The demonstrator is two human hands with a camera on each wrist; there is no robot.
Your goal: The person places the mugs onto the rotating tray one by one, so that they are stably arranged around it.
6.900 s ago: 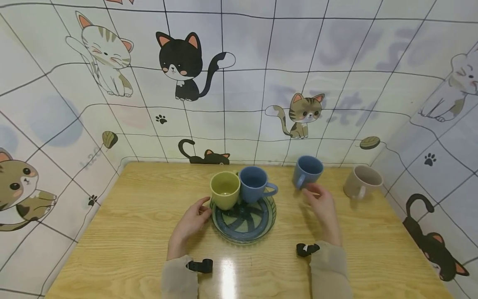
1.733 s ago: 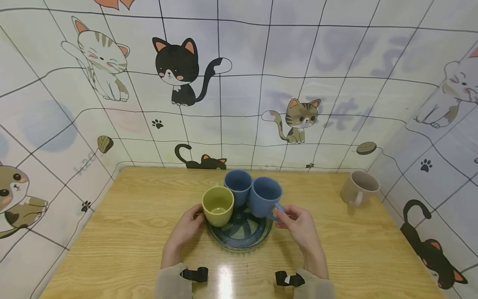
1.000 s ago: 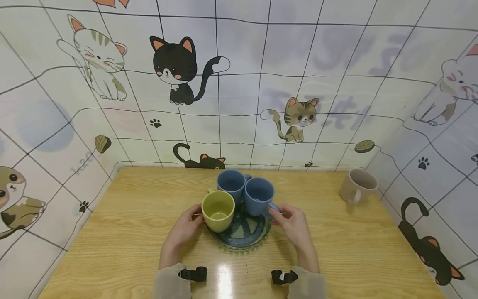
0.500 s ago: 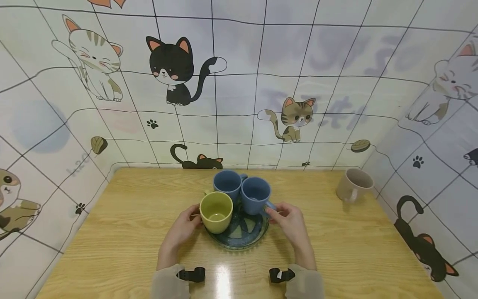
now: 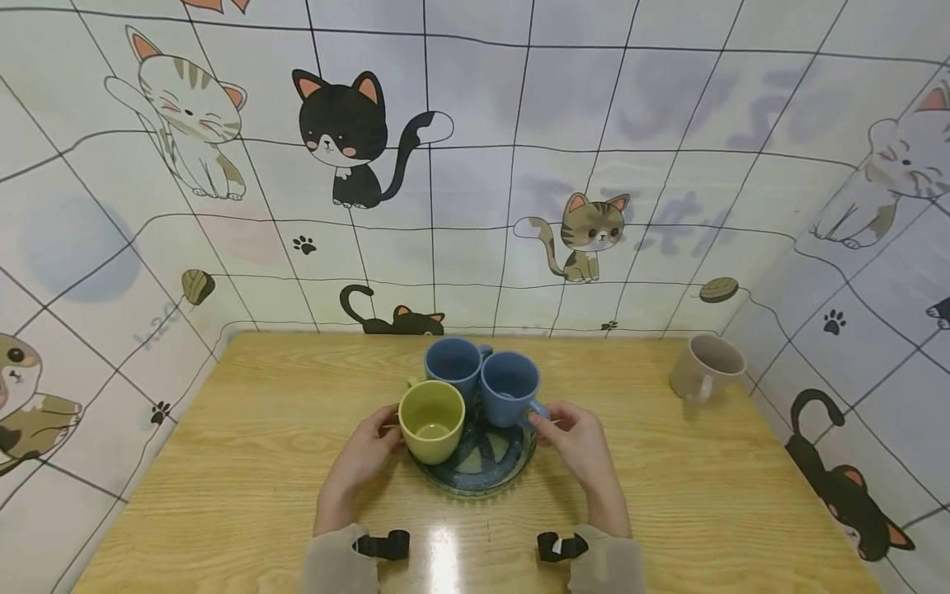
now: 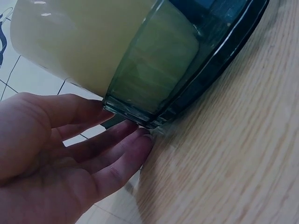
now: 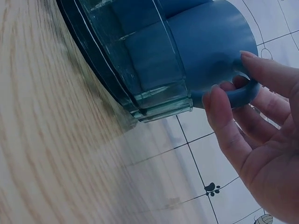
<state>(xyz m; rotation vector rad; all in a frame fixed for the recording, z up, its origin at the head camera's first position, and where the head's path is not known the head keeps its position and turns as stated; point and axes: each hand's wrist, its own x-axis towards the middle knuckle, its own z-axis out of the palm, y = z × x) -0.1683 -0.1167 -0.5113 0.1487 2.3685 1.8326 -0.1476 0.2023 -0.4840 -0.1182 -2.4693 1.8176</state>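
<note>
A green-tinted glass dish point(image 5: 475, 487) with a blue pattern stands on the wooden table. Three mugs are in it: a yellow-green mug point(image 5: 430, 421) front left, a blue mug point(image 5: 453, 363) behind, and another blue mug point(image 5: 510, 388) at the right. My left hand point(image 5: 369, 450) is at the dish's left side. In the left wrist view, its thumb lies at the glass rim point(image 6: 135, 112) and its bent fingers point(image 6: 124, 163) touch the outer wall. My right hand point(image 5: 579, 437) pinches the handle point(image 7: 240, 95) of the right blue mug between thumb and fingers.
A beige mug point(image 5: 705, 367) stands alone near the table's back right corner. A white cloth point(image 5: 475, 190) with cat drawings and grid lines rises behind the table point(image 5: 245, 462) and along both sides. Each wrist wears a black strap.
My right hand has brought a second blue mug from the back right into the dish. The other mugs there shifted left, the yellow-green one also forward. Over the last half second, nothing visibly moves.
</note>
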